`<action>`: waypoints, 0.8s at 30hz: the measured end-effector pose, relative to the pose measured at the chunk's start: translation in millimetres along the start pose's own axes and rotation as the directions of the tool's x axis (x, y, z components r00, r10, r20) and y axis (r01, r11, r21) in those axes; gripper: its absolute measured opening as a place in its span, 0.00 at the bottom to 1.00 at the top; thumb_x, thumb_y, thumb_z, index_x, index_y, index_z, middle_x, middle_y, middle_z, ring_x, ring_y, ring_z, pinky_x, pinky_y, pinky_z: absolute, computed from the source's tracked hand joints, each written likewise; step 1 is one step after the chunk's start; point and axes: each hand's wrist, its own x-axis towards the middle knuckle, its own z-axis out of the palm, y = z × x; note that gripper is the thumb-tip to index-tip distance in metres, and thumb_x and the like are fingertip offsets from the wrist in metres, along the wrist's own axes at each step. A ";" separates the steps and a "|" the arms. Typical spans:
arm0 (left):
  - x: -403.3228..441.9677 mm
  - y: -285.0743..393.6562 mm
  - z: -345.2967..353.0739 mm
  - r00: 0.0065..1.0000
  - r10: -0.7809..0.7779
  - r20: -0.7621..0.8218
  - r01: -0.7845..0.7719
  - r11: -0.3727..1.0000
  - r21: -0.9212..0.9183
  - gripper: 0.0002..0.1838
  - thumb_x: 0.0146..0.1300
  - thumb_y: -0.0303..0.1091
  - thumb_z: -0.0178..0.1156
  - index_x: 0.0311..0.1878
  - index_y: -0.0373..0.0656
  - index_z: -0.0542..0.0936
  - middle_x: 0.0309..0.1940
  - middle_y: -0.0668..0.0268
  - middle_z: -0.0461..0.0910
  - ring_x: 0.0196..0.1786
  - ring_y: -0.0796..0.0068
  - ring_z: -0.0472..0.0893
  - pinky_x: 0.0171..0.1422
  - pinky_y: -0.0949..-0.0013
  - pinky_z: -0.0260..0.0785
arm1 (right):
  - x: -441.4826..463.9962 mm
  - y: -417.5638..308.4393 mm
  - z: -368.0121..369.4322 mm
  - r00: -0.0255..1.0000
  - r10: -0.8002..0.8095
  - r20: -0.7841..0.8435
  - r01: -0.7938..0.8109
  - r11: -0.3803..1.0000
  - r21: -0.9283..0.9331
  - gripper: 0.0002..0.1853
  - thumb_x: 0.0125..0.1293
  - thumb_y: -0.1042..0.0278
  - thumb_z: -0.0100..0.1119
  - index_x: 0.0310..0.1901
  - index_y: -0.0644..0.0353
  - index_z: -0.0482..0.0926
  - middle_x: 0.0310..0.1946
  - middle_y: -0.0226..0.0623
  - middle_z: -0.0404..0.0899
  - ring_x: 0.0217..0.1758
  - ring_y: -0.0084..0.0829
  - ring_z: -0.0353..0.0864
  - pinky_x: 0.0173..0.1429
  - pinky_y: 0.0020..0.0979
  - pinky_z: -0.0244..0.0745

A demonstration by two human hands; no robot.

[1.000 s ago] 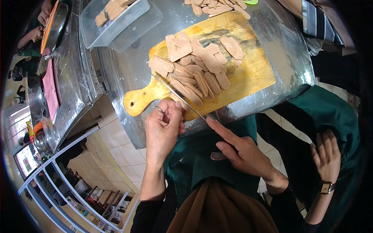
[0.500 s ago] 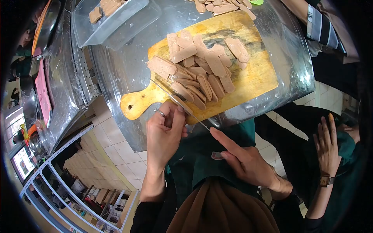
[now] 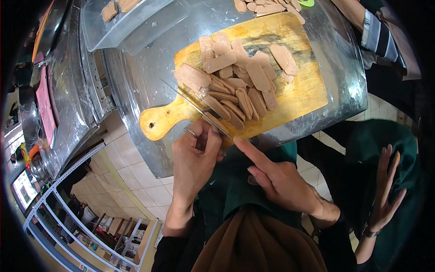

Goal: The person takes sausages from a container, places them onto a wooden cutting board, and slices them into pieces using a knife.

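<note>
My right hand (image 3: pixel 283 179) is closed at the near end of a long knife (image 3: pixel 192 104), its index finger stretched along the spine; the handle is hidden. The blade points up and left across the edge of a wooden cutting board (image 3: pixel 303 88). My left hand (image 3: pixel 195 156), with a ring on one finger, pinches at a pinkish-brown sausage piece (image 3: pixel 217 122) beside the blade; its fingers partly cover the contact. A pile of flat sausage slices (image 3: pixel 242 77) lies on the board. A separate slice (image 3: pixel 283 59) rests at the right.
The board lies on a metal table (image 3: pixel 140 86). A clear plastic tub (image 3: pixel 97 34) with meat pieces stands upper left, and more slices (image 3: pixel 269 9) lie at the top. A person's hand (image 3: pixel 387 195) is at the right; a striped sleeve (image 3: pixel 380 38) reaches in above.
The knife has slid up and left, with my right hand following. My left hand stays pinched near the blade. The other person's hand at the right has turned and lowered.
</note>
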 end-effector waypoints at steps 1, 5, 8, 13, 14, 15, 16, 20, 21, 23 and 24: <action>-0.2 -0.2 0.0 1.000 0.004 0.000 -0.004 1.000 -0.003 0.12 0.73 0.31 0.57 0.34 0.34 0.77 0.22 0.69 0.78 0.23 0.85 0.77 0.27 0.78 0.71 | 0.9 -1.9 -1.4 1.000 0.010 0.007 -0.010 1.000 -0.005 0.32 0.74 0.72 0.51 0.77 0.50 0.54 0.45 0.56 0.82 0.37 0.53 0.85 0.38 0.43 0.78; -1.8 3.6 2.4 1.000 -0.029 -0.010 0.029 1.000 0.002 0.12 0.73 0.31 0.56 0.35 0.33 0.77 0.22 0.68 0.79 0.24 0.85 0.78 0.28 0.78 0.72 | -4.2 6.5 5.7 0.993 -0.096 -0.072 0.099 0.995 0.034 0.33 0.74 0.72 0.50 0.78 0.49 0.52 0.36 0.55 0.82 0.32 0.53 0.83 0.35 0.45 0.77; -1.7 3.5 0.3 1.000 -0.031 0.002 0.031 1.000 -0.003 0.12 0.73 0.31 0.56 0.35 0.33 0.77 0.22 0.68 0.79 0.24 0.84 0.78 0.28 0.77 0.72 | -4.9 8.3 7.3 0.984 -0.143 -0.102 0.148 0.988 0.047 0.34 0.75 0.71 0.50 0.78 0.46 0.50 0.28 0.55 0.81 0.27 0.54 0.82 0.29 0.46 0.75; 0.5 1.9 1.0 1.000 -0.024 -0.004 0.024 1.000 -0.001 0.12 0.72 0.31 0.57 0.34 0.33 0.77 0.22 0.67 0.79 0.23 0.83 0.79 0.28 0.76 0.72 | 10.3 -9.2 -7.9 0.987 0.128 0.097 -0.129 0.992 -0.001 0.33 0.75 0.73 0.49 0.78 0.51 0.51 0.44 0.57 0.83 0.39 0.58 0.84 0.43 0.46 0.79; 0.5 1.4 1.3 0.999 -0.031 -0.007 0.031 1.000 0.003 0.12 0.72 0.31 0.57 0.34 0.33 0.77 0.22 0.66 0.79 0.23 0.82 0.79 0.28 0.76 0.72 | 10.6 -7.4 -7.7 0.989 0.114 0.090 -0.114 0.993 -0.005 0.33 0.75 0.73 0.49 0.78 0.51 0.51 0.44 0.57 0.83 0.39 0.59 0.83 0.43 0.47 0.79; 0.4 0.6 1.8 0.999 -0.039 -0.011 0.039 0.999 0.009 0.12 0.72 0.31 0.57 0.34 0.33 0.77 0.22 0.66 0.79 0.23 0.82 0.79 0.28 0.76 0.72 | 10.8 -5.3 -7.1 0.992 0.100 0.083 -0.099 0.995 -0.008 0.33 0.75 0.72 0.48 0.78 0.50 0.51 0.45 0.57 0.83 0.39 0.59 0.83 0.43 0.47 0.79; 0.1 0.1 1.8 0.999 -0.046 -0.013 0.046 0.999 0.016 0.12 0.72 0.31 0.57 0.34 0.33 0.77 0.21 0.65 0.79 0.23 0.81 0.79 0.27 0.76 0.72 | 8.3 -3.0 -5.6 0.996 0.064 0.069 -0.065 0.998 0.003 0.33 0.75 0.73 0.48 0.78 0.50 0.51 0.45 0.57 0.83 0.39 0.59 0.83 0.43 0.48 0.79; 0.2 -0.3 -0.6 0.999 -0.038 0.009 0.038 0.999 0.032 0.11 0.71 0.31 0.57 0.33 0.33 0.77 0.20 0.64 0.79 0.22 0.81 0.79 0.27 0.75 0.72 | 7.2 6.5 3.8 0.996 -0.084 -0.039 0.083 0.996 -0.033 0.34 0.75 0.69 0.49 0.78 0.47 0.48 0.30 0.55 0.80 0.28 0.58 0.81 0.34 0.50 0.78; 1.0 -0.2 -1.3 0.999 -0.037 0.014 0.036 0.998 0.042 0.11 0.71 0.31 0.56 0.33 0.33 0.77 0.20 0.64 0.79 0.22 0.81 0.79 0.28 0.75 0.72 | 9.6 6.7 4.9 0.994 -0.095 -0.049 0.092 0.994 -0.053 0.34 0.75 0.68 0.49 0.78 0.45 0.48 0.25 0.55 0.80 0.26 0.57 0.81 0.31 0.51 0.77; 1.5 -1.0 -1.5 0.999 -0.035 0.006 0.035 0.999 0.036 0.11 0.71 0.30 0.56 0.33 0.33 0.76 0.20 0.64 0.79 0.22 0.80 0.79 0.28 0.75 0.72 | 19.4 4.1 5.1 0.995 -0.084 -0.045 0.081 0.993 -0.083 0.35 0.75 0.67 0.50 0.79 0.44 0.47 0.21 0.54 0.79 0.23 0.57 0.80 0.28 0.51 0.77; 2.3 -1.7 -1.0 0.999 -0.030 -0.009 0.031 0.999 0.019 0.11 0.71 0.30 0.56 0.33 0.33 0.76 0.19 0.64 0.79 0.22 0.80 0.79 0.28 0.75 0.72 | 24.4 3.0 4.1 0.997 -0.067 -0.034 0.064 0.994 -0.094 0.35 0.75 0.67 0.50 0.79 0.44 0.47 0.21 0.54 0.79 0.22 0.57 0.80 0.28 0.52 0.77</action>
